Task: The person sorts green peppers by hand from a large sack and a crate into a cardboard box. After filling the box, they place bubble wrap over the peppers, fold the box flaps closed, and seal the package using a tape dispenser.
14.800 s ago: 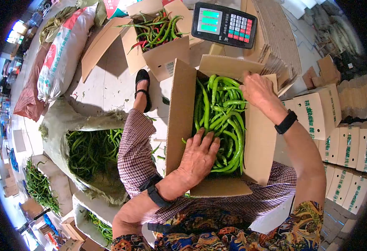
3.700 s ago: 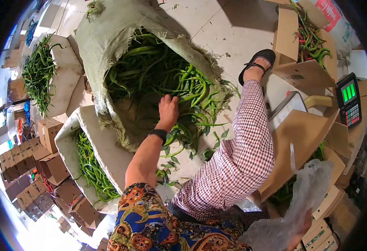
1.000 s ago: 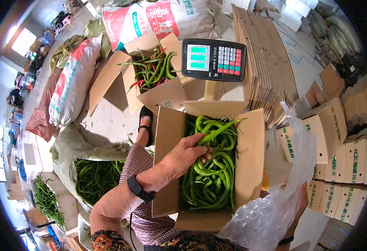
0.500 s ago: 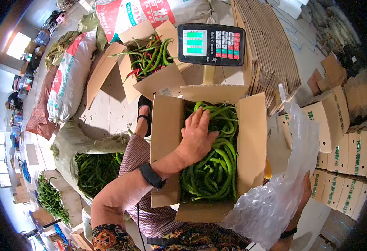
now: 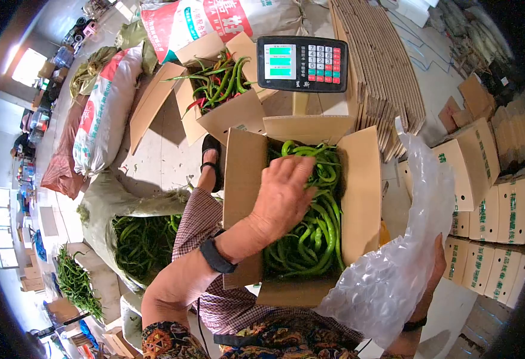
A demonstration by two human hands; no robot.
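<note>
An open cardboard box [image 5: 361, 203] stands in front of me, filled with long green chili peppers [image 5: 319, 239]. Over the upper middle of the box is my left hand [image 5: 283, 188], a dark band on its wrist. Its fingers are curled in and slightly blurred; their tips are turned away, so what they grip, if anything, is hidden. To the right of the box, my right hand [image 5: 437, 269] is closed on a sheet of clear bubble wrap [image 5: 394, 257]. The sheet hides much of that hand and overlaps the box's lower right corner.
A digital scale display [image 5: 302, 64] stands behind the box. Another box [image 5: 232, 116] holds green and red peppers. At left, an open sack [image 5: 104, 209] contains green peppers. Flattened cartons [image 5: 376, 66] are stacked at the back; printed boxes [image 5: 484, 263] are piled at right.
My left hand's fingers have gone from spread on the peppers to curled in, with the hand slightly raised. My right hand still holds the bubble wrap. The view has shifted slightly.
</note>
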